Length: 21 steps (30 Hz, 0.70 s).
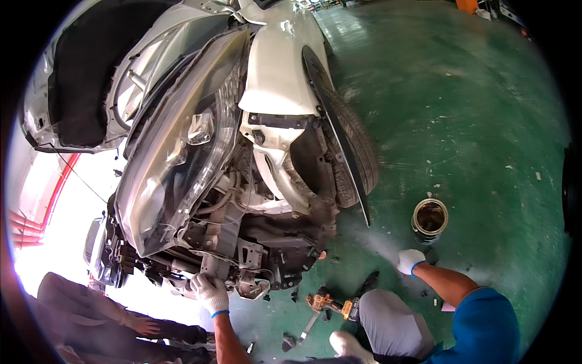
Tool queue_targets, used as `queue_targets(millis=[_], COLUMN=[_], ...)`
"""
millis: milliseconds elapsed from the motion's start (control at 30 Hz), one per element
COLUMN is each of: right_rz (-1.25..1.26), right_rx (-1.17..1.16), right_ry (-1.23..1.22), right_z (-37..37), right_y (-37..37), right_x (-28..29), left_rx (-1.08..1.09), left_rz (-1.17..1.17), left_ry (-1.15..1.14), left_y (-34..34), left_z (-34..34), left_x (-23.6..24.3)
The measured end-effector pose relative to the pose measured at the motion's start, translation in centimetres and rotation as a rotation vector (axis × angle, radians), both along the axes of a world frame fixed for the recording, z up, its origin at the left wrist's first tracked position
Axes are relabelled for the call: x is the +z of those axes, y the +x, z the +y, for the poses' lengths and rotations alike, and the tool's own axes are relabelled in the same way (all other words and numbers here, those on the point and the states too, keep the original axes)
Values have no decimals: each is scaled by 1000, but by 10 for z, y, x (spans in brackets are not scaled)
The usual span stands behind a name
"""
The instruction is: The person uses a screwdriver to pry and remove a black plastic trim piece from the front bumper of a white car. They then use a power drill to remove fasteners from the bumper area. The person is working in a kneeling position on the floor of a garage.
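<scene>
My left hand (pixel 210 292), in a white glove, has its fingers curled on a metal bracket (pixel 213 261) at the stripped front end of a white car (pixel 276 67). Above it the large clear headlight (pixel 170 170) sits tilted, with tangled wiring and hoses beside it. My right hand (pixel 411 261), also gloved, is low on the right near a round open can (pixel 430 216); its fingers look curled, and I cannot see what, if anything, is in them. A yellow-and-black power tool (pixel 322 302) lies on the floor between my hands, beside my bent knee.
A raised hood (pixel 91 85) is at the upper left. A long black strip (pixel 339 151) hangs by the tyre (pixel 354 170). A person in dark trousers (pixel 91 309) is at the lower left. The green floor (pixel 485 151) holds small scattered pieces. An orange object (pixel 465 6) stands far back.
</scene>
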State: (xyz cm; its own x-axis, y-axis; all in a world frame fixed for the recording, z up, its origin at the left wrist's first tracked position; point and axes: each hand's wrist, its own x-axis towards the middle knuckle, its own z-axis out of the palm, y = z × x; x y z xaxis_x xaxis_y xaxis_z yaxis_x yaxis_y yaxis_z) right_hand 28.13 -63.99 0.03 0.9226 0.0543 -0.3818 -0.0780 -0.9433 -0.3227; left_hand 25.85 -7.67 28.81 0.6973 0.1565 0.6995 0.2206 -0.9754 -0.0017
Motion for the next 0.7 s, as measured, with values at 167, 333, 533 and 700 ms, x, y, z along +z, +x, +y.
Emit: queue_targets(millis=[167, 333, 533, 700], right_rz=[-408, -573, -1070, -1252], right_rx=[40, 36, -4, -57], right_ry=[238, 840, 958, 845], right_z=[-19, -10, 43, 98], right_y=[-26, -27, 39, 83], right_x=[65, 264, 367, 388], left_rx=[-30, -28, -57, -127], left_rz=[-28, -144, -191, -253], left_ry=[-32, 16, 3, 45], left_y=[4, -1, 5, 7], left_z=[-5, -6, -6, -3], left_x=[-8, -6, -13, -14])
